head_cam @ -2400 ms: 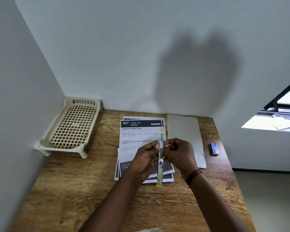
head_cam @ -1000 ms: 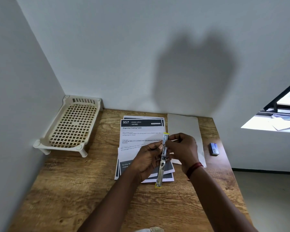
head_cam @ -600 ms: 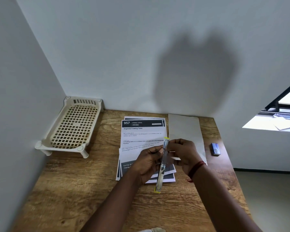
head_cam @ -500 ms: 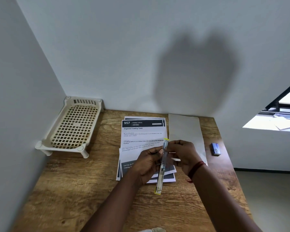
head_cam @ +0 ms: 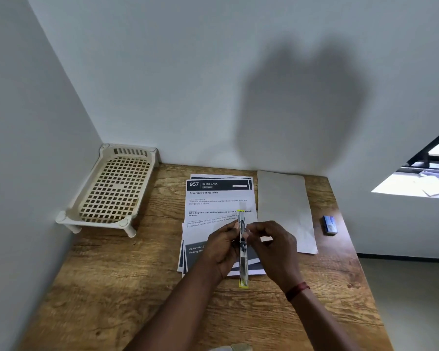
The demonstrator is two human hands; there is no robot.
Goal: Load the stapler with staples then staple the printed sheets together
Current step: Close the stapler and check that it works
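Mid-section of stapler (head_cam: 243, 264) hidden under left hand (head_cam: 222, 249) fingers; its far tip beyond the hands is blurred. Staples inside: can't tell. Right hand (head_cam: 274, 245) fingertips blurred, grip unclear. Near corner of printed sheets (head_cam: 213, 203) covered by both hands, small text unreadable. Label on blue box (head_cam: 330, 225), right of right hand, too small.

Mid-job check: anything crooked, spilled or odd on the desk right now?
Only the printed sheets: the stack is not squared, and lower pages fan out at its near left corner. The stapler, swung open flat, is held between the left hand and right hand, as loading needs. Nothing looks spilled or damaged.
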